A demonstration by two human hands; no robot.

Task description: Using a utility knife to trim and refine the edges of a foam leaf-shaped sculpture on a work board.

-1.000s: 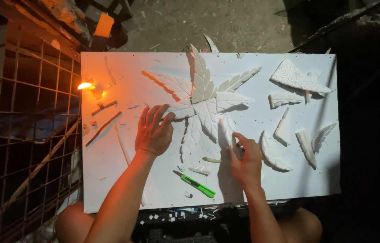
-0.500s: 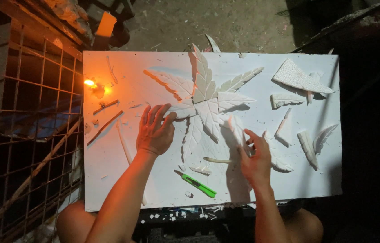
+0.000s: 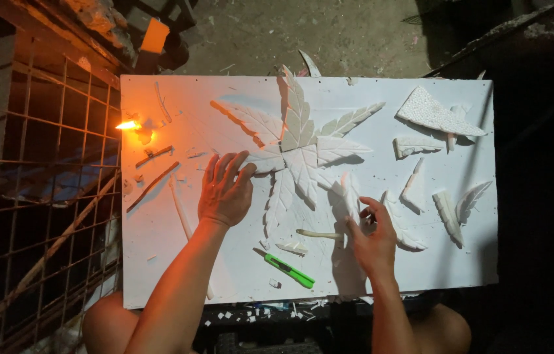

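Matt white foam board (image 3: 178, 275), grainy carved foam leaves (image 3: 300, 141), glossy green plastic knife (image 3: 290, 271).

No packages, labels, signs or screens show anywhere in this view, neither by the fingers of either hand nor farther off.
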